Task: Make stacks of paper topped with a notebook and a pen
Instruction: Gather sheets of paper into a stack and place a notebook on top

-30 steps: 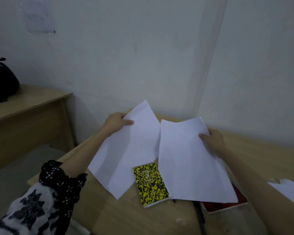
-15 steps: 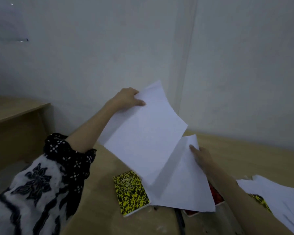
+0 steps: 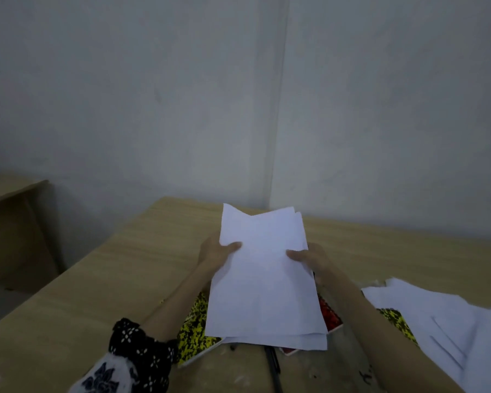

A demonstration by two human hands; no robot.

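Both hands hold one loose bundle of white paper sheets (image 3: 264,279) above the wooden table (image 3: 119,279). My left hand (image 3: 214,252) grips its left edge, thumb on top. My right hand (image 3: 309,259) grips the right edge the same way. Under the bundle lie a yellow-and-black speckled notebook (image 3: 194,330) on the left and a red notebook (image 3: 330,313) on the right, both partly hidden. A dark pen (image 3: 273,364) pokes out below the paper toward the near edge.
More white sheets (image 3: 442,321) are spread on the table at the right, over another yellow-and-black notebook (image 3: 394,319). The table stands in a wall corner. A second wooden desk (image 3: 9,188) is at the far left, across a gap.
My left hand brought its raised sheet down and right onto the sheets in my right hand. Both hands now hold one bundle. The view has shifted right.
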